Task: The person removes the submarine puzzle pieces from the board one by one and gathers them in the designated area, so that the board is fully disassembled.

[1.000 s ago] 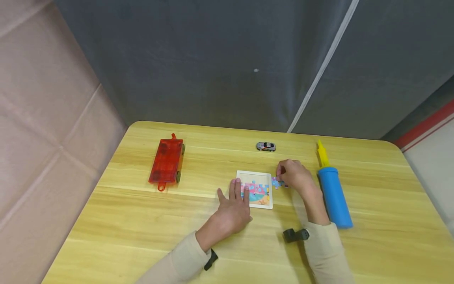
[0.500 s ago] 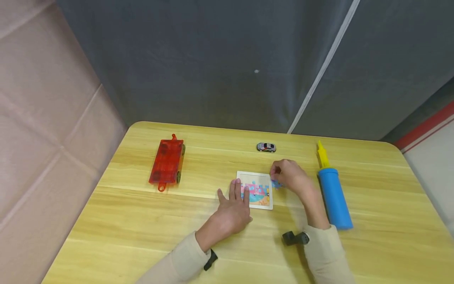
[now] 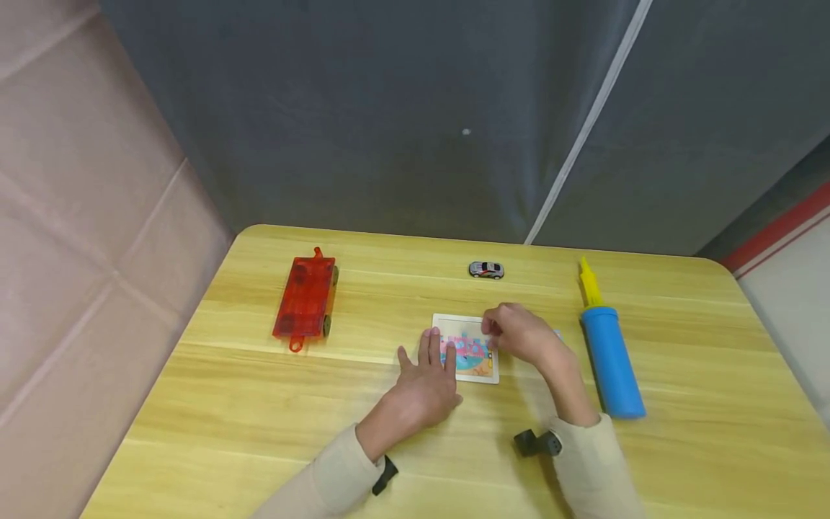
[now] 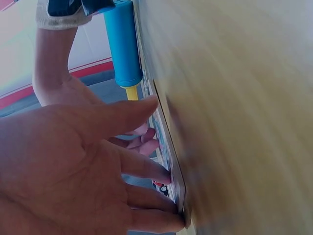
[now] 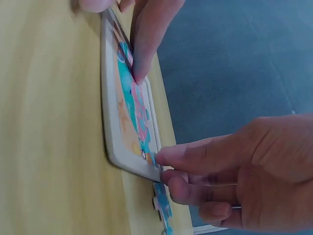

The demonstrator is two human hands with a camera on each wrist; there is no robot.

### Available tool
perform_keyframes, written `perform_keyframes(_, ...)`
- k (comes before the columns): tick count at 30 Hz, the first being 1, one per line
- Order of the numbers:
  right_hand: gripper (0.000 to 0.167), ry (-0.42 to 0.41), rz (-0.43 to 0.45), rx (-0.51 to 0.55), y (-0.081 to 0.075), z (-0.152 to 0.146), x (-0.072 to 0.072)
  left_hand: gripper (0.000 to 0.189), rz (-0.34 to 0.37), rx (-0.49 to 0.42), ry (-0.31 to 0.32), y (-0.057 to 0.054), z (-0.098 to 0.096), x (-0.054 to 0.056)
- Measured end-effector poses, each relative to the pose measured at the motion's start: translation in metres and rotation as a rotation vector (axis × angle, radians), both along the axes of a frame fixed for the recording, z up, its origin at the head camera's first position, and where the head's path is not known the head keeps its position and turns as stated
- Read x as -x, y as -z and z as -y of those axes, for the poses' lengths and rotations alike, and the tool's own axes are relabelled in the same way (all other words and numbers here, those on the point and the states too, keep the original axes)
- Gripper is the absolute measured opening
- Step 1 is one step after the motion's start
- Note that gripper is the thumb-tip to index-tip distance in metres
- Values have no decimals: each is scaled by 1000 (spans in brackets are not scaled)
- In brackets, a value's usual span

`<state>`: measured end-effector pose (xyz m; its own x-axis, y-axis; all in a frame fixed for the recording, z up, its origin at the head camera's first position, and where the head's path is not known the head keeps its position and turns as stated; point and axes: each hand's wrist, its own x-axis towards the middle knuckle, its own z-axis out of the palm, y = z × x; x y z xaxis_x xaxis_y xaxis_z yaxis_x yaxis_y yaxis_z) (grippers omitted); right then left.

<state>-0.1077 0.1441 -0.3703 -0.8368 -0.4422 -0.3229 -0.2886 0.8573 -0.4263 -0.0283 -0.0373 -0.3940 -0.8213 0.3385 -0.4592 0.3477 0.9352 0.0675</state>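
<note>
A small square jigsaw puzzle tray (image 3: 476, 380) with a pale rim lies on the table, its lower part filled with pink, teal and sandy pieces (image 3: 470, 355). My left hand (image 3: 424, 386) rests with straight, spread fingers on the tray's left side. Over the tray's upper right corner, my right hand (image 3: 521, 335) pinches a small blue puzzle piece (image 5: 153, 158) between thumb and fingers, mostly hidden by them. Loose puzzle pieces (image 5: 163, 205) lie just outside the rim beneath that hand; from the head view only a pale blue bit shows past the hand.
A red translucent toy wagon (image 3: 305, 297) stands on the left of the wooden table (image 3: 363, 303). Behind the tray sits a small silver toy car (image 3: 486, 270). A blue hand pump (image 3: 612, 360) with a yellow nozzle lies right of my right forearm.
My right hand has moved left from the loose pieces beside the tray to over its upper right corner, carrying a piece. The left hand has stayed in place.
</note>
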Motion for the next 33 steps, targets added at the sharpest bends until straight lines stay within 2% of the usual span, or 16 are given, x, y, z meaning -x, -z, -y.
perform_keyframes(7,17,59,-145,20,15,-1,-21,81,-1,-67,5,15,6,6)
perform_keyframes(9,17,78,-170,35,19,0,-25,80,-5,-95,2,13,7,6)
perform_keyframes(11,16,84,-192,44,21,0,-26,78,-27,-93,24,5,6,4)
perform_keyframes(15,17,76,-214,62,22,-2,-28,74,-19,-119,128,-15,0,-3)
perform_keyframes(17,18,67,-235,70,25,-3,-27,72,0,-133,183,-19,-3,-6)
perform_keyframes(20,18,64,-236,79,25,-4,-28,72,31,-138,219,-18,-6,-8)
perform_keyframes(25,15,85,-183,67,24,-3,-27,72,67,-132,209,-14,-8,-7)
perform_keyframes(33,16,92,-170,26,23,0,-26,72,60,-130,207,-15,-8,-7)
